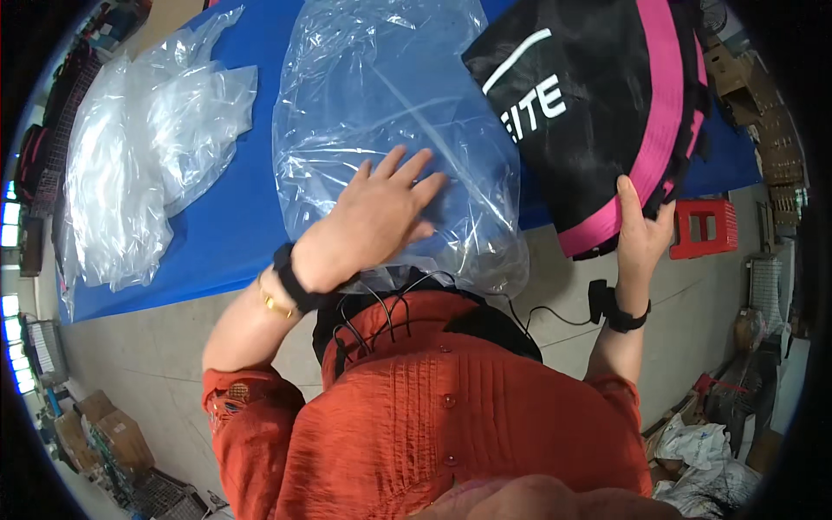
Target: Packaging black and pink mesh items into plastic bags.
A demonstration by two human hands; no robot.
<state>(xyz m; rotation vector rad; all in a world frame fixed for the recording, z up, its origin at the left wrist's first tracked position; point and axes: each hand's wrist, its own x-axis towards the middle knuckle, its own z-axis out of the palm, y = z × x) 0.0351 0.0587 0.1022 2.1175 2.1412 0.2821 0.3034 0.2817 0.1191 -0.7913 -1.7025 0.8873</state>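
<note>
My left hand (381,208) lies with fingers spread on a large clear plastic bag (390,113), which is laid out on the blue table and hangs a little over its near edge. At the right, my right hand (643,227) grips the lower edge of a folded black fabric item with pink bands (576,113). White lettering marks its black face. My thumb is on the near side of the pink band; the fingers are mostly hidden behind it. What the folded item is cannot be told from its shape. Its left edge overlaps the clear bag's right side.
A pile of clear plastic bags (156,156) covers the left part of the blue table (234,217). Beyond the table's right end stands a red plastic stool (706,227) on the grey floor. Cardboard boxes (104,429) sit at lower left, white sacks (702,451) at lower right.
</note>
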